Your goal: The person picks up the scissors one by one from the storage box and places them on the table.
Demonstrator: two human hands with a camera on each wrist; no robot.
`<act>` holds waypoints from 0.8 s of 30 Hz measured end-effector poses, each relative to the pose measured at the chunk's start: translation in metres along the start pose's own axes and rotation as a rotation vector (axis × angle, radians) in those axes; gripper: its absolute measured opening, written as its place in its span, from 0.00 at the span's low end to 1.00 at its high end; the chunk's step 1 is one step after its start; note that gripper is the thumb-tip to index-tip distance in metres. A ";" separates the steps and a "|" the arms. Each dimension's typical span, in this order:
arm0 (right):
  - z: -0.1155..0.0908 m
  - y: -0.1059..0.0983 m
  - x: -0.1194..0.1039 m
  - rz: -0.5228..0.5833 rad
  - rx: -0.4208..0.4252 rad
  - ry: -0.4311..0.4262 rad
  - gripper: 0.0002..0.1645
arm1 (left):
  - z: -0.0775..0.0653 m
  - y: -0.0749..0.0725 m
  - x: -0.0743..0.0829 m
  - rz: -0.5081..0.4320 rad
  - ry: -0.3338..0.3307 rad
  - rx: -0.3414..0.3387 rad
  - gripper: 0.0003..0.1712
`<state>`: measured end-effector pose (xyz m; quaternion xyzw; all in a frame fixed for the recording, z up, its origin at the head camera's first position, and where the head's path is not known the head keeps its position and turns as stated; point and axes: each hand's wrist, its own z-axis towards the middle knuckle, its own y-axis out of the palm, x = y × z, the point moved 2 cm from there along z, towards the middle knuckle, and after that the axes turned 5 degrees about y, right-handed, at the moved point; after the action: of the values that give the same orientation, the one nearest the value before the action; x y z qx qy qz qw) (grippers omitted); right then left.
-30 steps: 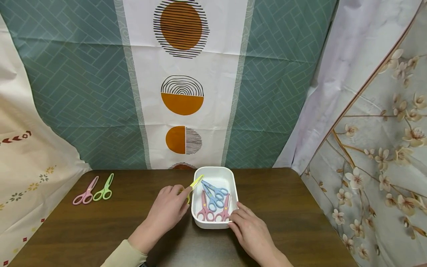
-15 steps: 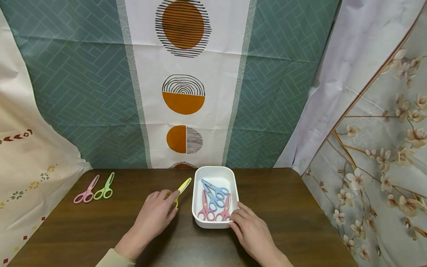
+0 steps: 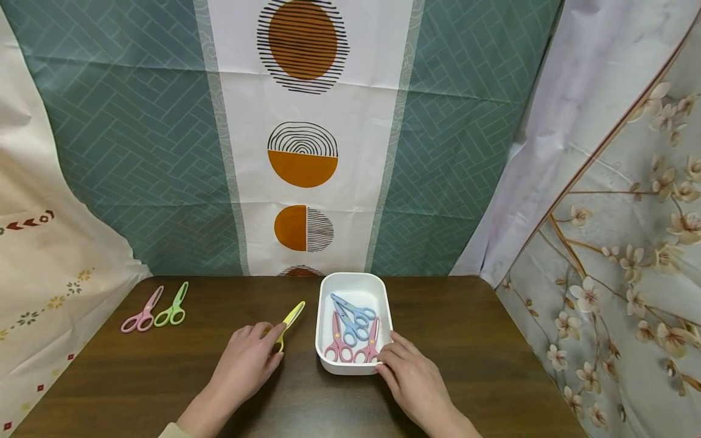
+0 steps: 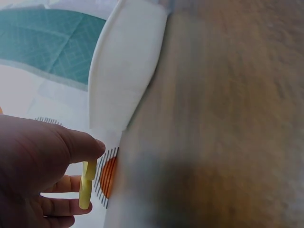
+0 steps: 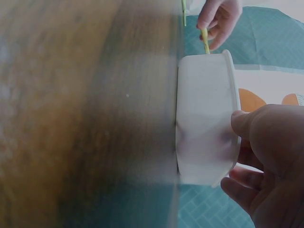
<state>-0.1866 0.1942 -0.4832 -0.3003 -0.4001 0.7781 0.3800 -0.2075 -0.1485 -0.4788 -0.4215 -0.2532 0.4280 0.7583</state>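
Note:
My left hand (image 3: 245,359) pinches a pair of yellow scissors (image 3: 292,315) by the handle, blades pointing away and to the right. The scissors are to the left of a white plastic bin (image 3: 356,368). In the left wrist view, the thumb and fingers hold the yellow handle (image 4: 85,192) close to the bin's side (image 4: 128,61). My right hand (image 3: 413,374) grips the bin's near right corner, thumb on the rim in the right wrist view. Inside lie two pairs of blue scissors (image 3: 355,336), overlapping, and two pink pairs (image 3: 337,351), one partly behind the right fingers.
At the far left of the dark wooden table (image 3: 137,377), pink scissors (image 3: 145,315) and green scissors (image 3: 175,310) lie side by side. Behind the table's back edge hangs a patterned cloth (image 3: 350,231); a floral curtain (image 3: 630,274) hangs on the right.
My left hand has carried the yellow scissors from over the bin's left rim out to the left and nearer me. The right hand and bin stay in place.

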 end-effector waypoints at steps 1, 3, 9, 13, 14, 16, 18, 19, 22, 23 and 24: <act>0.000 0.000 0.000 0.000 -0.003 0.004 0.05 | -0.002 0.000 0.000 0.001 -0.001 -0.003 0.34; 0.000 0.000 0.000 0.002 -0.009 0.011 0.06 | -0.006 0.001 -0.002 0.002 -0.002 -0.008 0.34; 0.000 0.000 0.000 0.007 -0.019 0.022 0.05 | -0.014 0.005 -0.005 -0.005 -0.017 -0.030 0.34; 0.000 0.001 0.000 0.004 -0.026 0.022 0.04 | -0.019 0.007 -0.008 0.004 -0.025 -0.042 0.34; 0.000 0.001 0.000 0.003 -0.027 0.024 0.04 | -0.020 0.007 -0.008 0.008 -0.026 -0.045 0.34; 0.000 0.001 0.000 0.005 -0.026 0.024 0.05 | -0.022 0.007 -0.010 0.015 -0.028 -0.049 0.34; 0.000 0.001 0.000 0.009 -0.025 0.024 0.05 | -0.024 0.007 -0.010 0.020 -0.030 -0.053 0.34; 0.000 0.001 0.000 0.010 -0.025 0.021 0.04 | -0.024 0.008 -0.011 0.022 -0.032 -0.057 0.34; 0.000 0.001 0.001 0.010 -0.022 0.011 0.03 | -0.024 0.008 -0.012 0.026 -0.040 -0.073 0.33; 0.000 0.000 0.001 0.009 -0.020 0.006 0.03 | -0.024 0.009 -0.012 0.026 -0.045 -0.081 0.33; 0.000 0.000 0.001 0.006 -0.017 0.000 0.03 | -0.024 0.009 -0.012 0.025 -0.052 -0.089 0.33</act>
<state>-0.1871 0.1950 -0.4837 -0.3048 -0.4055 0.7759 0.3751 -0.1995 -0.1666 -0.4991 -0.4469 -0.2864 0.4362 0.7266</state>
